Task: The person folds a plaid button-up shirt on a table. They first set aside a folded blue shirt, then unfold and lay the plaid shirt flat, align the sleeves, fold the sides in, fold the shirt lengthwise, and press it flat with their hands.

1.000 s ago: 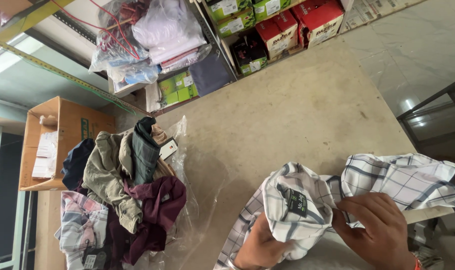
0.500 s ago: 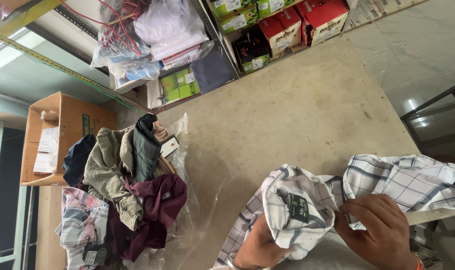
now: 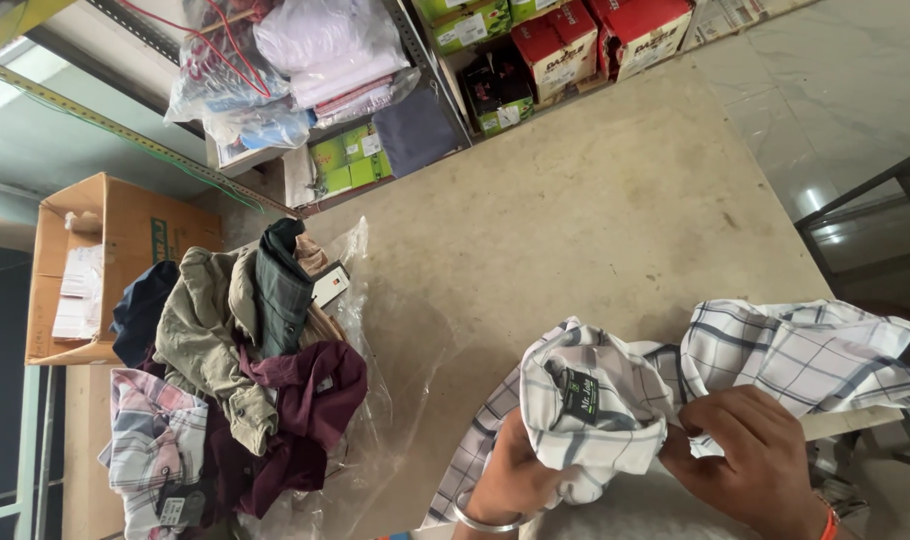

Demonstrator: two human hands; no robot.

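Hands (image 3: 635, 470) low, fingers curled, gripping checked shirt (image 3: 765, 350)

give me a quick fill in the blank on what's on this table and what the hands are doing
1. Both hands hold a white shirt with a ____ pattern.
2. The left hand wears a metal ____ at the wrist.
3. The pile of clothes lies on clear ____ sheeting.
4. The open box beside the table is made of ____.

Missing words: checked; bangle; plastic; cardboard
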